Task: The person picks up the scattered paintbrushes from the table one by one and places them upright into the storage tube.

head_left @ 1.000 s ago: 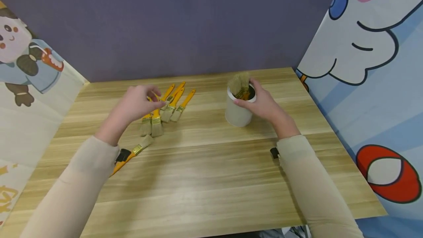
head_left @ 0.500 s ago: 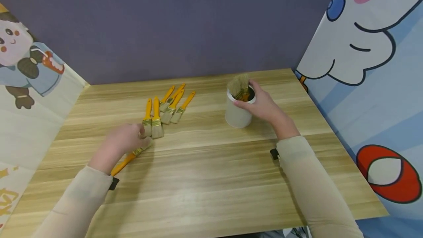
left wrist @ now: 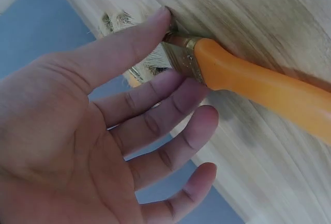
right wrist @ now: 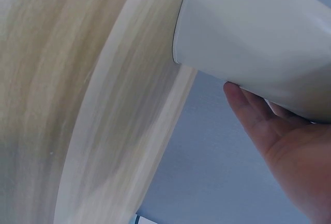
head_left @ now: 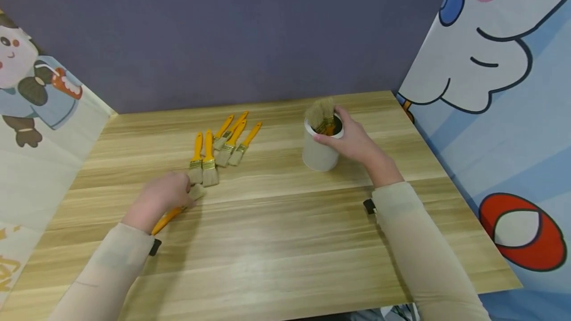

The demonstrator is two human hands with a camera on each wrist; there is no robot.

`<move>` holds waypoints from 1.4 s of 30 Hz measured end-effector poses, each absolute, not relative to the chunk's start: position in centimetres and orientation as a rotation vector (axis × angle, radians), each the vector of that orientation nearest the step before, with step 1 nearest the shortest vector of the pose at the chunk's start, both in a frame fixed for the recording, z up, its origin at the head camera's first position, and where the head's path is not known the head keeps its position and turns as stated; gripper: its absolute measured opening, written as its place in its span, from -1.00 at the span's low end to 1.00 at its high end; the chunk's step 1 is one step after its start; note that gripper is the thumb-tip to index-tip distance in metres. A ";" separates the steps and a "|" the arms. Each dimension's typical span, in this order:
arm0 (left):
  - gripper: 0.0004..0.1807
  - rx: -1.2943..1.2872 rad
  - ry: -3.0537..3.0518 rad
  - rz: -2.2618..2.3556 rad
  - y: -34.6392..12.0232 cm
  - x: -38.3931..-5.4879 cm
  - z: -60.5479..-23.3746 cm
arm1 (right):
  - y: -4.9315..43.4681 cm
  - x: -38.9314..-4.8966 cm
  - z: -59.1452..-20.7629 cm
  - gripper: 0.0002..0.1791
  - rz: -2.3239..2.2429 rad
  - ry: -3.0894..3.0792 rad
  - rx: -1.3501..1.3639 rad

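My left hand (head_left: 162,196) is low over the table at the left, around a flat paintbrush (left wrist: 269,92) with an orange handle and pale bristles. In the left wrist view, thumb and first fingers pinch it at the metal band, while the other fingers are loosely bent. Toward the back right stands a white cylindrical container (head_left: 317,155), bristle-up brushes (head_left: 322,115) poking out of its mouth. My right hand (head_left: 357,142) grips this container near the rim, thumb in front and fingers behind. The right wrist view has the fingers along the container's wall (right wrist: 248,32).
Several more orange-handled paintbrushes (head_left: 229,145) lie in a loose fan just beyond the left hand, bristles toward me. The wood-grain table (head_left: 276,241) meets a dark purple wall (head_left: 267,33) at the back, with cartoon-printed panels at both sides.
My left hand has come down and toward me from above the fanned brushes to the single paintbrush, its fingers now at the band. The right hand stays on the container.
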State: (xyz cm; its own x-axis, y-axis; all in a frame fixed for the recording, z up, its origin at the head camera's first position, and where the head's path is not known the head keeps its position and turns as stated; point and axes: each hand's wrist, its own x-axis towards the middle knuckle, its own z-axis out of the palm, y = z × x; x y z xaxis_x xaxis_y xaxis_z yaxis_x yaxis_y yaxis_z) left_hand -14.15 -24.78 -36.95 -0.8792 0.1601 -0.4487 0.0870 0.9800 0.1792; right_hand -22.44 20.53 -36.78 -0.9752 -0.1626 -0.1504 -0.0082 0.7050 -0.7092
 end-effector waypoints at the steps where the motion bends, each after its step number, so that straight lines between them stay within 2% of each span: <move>1: -0.37 0.175 2.647 0.209 -24.8 -14.2 -37.0 | 20.5 -22.4 -36.8 0.36 -1.128 2.708 -0.139; 13: -0.38 0.186 2.633 0.203 -24.5 -14.2 -36.8 | 20.6 -22.5 -36.7 0.35 -1.137 2.706 -0.144; 23: -0.58 0.194 2.684 0.143 -23.9 -14.6 -35.9 | 20.6 -22.5 -36.8 0.35 -1.150 2.703 -0.153; 37: -0.50 0.196 2.907 0.239 -20.4 -14.6 -29.1 | 20.6 -22.4 -36.7 0.34 -1.175 2.694 -0.152; 42: -0.74 0.227 2.899 0.323 -19.0 -15.2 -27.6 | 20.6 -22.4 -36.9 0.33 -1.195 2.697 -0.160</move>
